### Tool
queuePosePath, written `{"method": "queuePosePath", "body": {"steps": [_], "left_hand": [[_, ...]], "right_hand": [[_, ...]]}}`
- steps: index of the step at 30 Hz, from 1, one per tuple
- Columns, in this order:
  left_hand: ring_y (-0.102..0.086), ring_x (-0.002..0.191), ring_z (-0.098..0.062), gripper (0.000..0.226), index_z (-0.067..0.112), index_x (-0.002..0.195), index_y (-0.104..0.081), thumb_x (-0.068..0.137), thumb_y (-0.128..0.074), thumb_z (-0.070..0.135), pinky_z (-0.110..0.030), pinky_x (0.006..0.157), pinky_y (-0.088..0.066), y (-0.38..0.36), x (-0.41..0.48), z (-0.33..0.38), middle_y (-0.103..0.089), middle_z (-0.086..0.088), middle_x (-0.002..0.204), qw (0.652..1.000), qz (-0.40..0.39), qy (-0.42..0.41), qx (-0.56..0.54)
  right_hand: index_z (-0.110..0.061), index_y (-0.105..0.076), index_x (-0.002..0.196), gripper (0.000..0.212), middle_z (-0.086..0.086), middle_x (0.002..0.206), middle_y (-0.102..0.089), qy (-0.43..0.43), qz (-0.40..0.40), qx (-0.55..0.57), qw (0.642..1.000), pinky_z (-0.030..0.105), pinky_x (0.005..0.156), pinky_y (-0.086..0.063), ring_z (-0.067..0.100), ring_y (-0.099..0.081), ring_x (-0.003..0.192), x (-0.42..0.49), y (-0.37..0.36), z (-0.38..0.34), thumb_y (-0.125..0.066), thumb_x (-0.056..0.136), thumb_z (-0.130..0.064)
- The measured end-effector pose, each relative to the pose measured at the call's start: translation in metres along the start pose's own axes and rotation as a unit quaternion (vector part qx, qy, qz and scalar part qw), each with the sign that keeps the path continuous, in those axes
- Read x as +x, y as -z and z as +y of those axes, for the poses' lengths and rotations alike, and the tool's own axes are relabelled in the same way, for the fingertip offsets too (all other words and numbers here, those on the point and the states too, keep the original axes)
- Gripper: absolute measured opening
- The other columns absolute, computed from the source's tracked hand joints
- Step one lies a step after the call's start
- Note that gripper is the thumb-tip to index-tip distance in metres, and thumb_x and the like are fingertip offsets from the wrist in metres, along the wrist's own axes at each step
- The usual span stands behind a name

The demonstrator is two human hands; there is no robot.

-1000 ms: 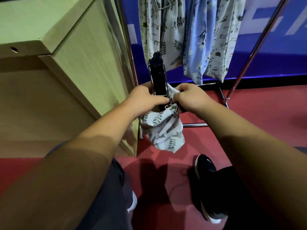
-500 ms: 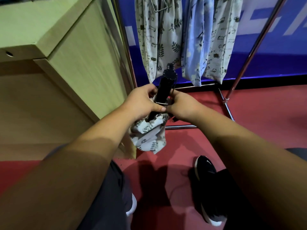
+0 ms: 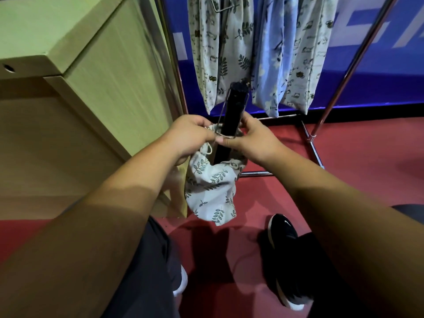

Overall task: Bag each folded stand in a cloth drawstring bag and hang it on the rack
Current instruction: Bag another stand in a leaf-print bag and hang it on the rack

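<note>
A black folded stand [image 3: 234,111] was pictured nearly upright just in front of the rack [image 3: 311,136], its lower part sunk in a white leaf-print drawstring bag [image 3: 211,187] and its upper part left sticking out of the mouth. The bag was held in the air before the rack's base rail, its bottom hanging slack above the red floor [image 3: 358,166]. The left hand [image 3: 190,136] was clenched on the rim of the bag, while the right hand [image 3: 254,140] was closed round the stand at the bag's mouth, thumb laid across the front and fingers wrapped behind. On the rack behind the stand, two pale printed bags [image 3: 220,53] and a blue flowered bag [image 3: 270,56] were seen hanging side by side. A pale wooden cabinet [image 3: 103,76] was set against the rack's left upright, and a blue wall panel [image 3: 385,70] was visible behind the rack. A black shoe [image 3: 282,232] was planted on the floor in front of the rack.
</note>
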State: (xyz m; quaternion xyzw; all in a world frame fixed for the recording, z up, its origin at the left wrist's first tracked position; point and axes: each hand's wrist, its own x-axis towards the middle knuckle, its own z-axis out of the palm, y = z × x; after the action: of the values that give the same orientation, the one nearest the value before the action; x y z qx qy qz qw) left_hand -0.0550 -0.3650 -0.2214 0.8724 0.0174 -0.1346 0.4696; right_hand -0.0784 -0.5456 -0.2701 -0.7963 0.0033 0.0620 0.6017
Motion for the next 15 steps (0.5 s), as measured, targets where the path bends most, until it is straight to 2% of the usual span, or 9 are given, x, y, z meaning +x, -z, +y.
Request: {"method": "queuePosePath", "body": {"steps": [1, 3, 5, 7, 9, 11, 13, 15], "left_hand": [[-0.048, 0.044, -0.003, 0.01, 0.002, 0.1, -0.076, 0.09, -0.076, 0.004, -0.012, 0.04, -0.034, 0.001, 0.002, 0.0, -0.065, -0.006, 0.075, 1.0, 0.017, 0.006, 0.005], [-0.055, 0.055, -0.012, 0.01, 0.011, 0.099, -0.077, 0.097, -0.071, 0.019, -0.02, 0.048, -0.038, 0.004, 0.01, -0.004, -0.068, -0.005, 0.078, 0.995, 0.043, 0.004, 0.095], [-0.063, 0.069, -0.021, 0.018, 0.017, 0.102, -0.077, 0.103, -0.062, 0.026, -0.026, 0.056, -0.04, 0.005, 0.012, -0.007, -0.068, -0.002, 0.08, 0.979, 0.052, -0.001, 0.199], [-0.067, 0.08, -0.028, 0.023, 0.017, 0.108, -0.076, 0.105, -0.055, 0.028, -0.028, 0.062, -0.043, 0.004, 0.014, -0.01, -0.071, -0.005, 0.088, 0.977, 0.046, 0.002, 0.209], [-0.068, 0.081, -0.03, 0.024, 0.018, 0.108, -0.075, 0.105, -0.053, 0.028, -0.029, 0.065, -0.047, 0.002, 0.016, -0.01, -0.072, -0.005, 0.089, 0.985, 0.047, 0.006, 0.166], [-0.064, 0.074, -0.026, 0.022, 0.019, 0.1, -0.075, 0.104, -0.054, 0.026, -0.034, 0.066, -0.052, 0.0, 0.019, -0.011, -0.069, -0.003, 0.081, 0.997, 0.055, -0.002, 0.052], [-0.065, 0.074, -0.025, 0.023, 0.022, 0.092, -0.074, 0.105, -0.055, 0.026, -0.038, 0.062, -0.056, -0.003, 0.018, -0.008, -0.069, -0.007, 0.083, 0.995, 0.046, -0.001, -0.085], [-0.065, 0.074, -0.025, 0.025, 0.022, 0.091, -0.073, 0.108, -0.055, 0.025, -0.033, 0.057, -0.056, -0.005, 0.014, -0.005, -0.068, -0.008, 0.086, 0.991, 0.027, -0.003, -0.135]], "right_hand": [[-0.037, -0.069, 0.112, 0.057, 0.011, 0.115, -0.075, 0.01, 0.013, 0.023, 1.0, 0.05, 0.101, -0.06, 0.019, -0.075, 0.107, -0.003, 0.001, -0.005, -0.099, 0.067, -0.054], [-0.026, -0.072, 0.106, 0.035, 0.008, 0.105, -0.08, 0.019, 0.032, 0.077, 0.996, 0.045, 0.095, -0.063, 0.02, -0.078, 0.1, -0.007, 0.002, -0.016, -0.094, 0.082, -0.038], [-0.021, -0.074, 0.104, 0.028, 0.0, 0.098, -0.082, 0.035, 0.044, 0.091, 0.994, 0.036, 0.087, -0.062, 0.015, -0.079, 0.094, -0.01, 0.002, -0.02, -0.09, 0.087, -0.037], [-0.019, -0.074, 0.1, 0.026, -0.001, 0.093, -0.08, 0.049, 0.052, 0.09, 0.993, 0.031, 0.076, -0.06, 0.014, -0.077, 0.088, -0.013, 0.001, -0.022, -0.089, 0.088, -0.037], [-0.02, -0.071, 0.094, 0.027, 0.003, 0.09, -0.077, 0.043, 0.067, 0.087, 0.993, 0.031, 0.068, -0.058, 0.015, -0.075, 0.083, -0.012, 0.0, -0.023, -0.09, 0.086, -0.038], [-0.021, -0.072, 0.096, 0.037, 0.008, 0.096, -0.077, 0.042, 0.071, 0.061, 0.995, 0.036, 0.078, -0.062, 0.015, -0.076, 0.088, -0.008, -0.001, -0.021, -0.093, 0.079, -0.045], [-0.028, -0.075, 0.103, 0.038, 0.002, 0.104, -0.078, 0.041, 0.06, 0.014, 0.997, 0.044, 0.09, -0.064, 0.015, -0.077, 0.095, -0.005, -0.002, -0.019, -0.094, 0.075, -0.046], [-0.03, -0.075, 0.102, 0.032, -0.007, 0.097, -0.079, 0.027, 0.053, 0.021, 0.998, 0.044, 0.088, -0.065, 0.014, -0.078, 0.092, -0.002, -0.002, -0.017, -0.095, 0.078, -0.036]]}}
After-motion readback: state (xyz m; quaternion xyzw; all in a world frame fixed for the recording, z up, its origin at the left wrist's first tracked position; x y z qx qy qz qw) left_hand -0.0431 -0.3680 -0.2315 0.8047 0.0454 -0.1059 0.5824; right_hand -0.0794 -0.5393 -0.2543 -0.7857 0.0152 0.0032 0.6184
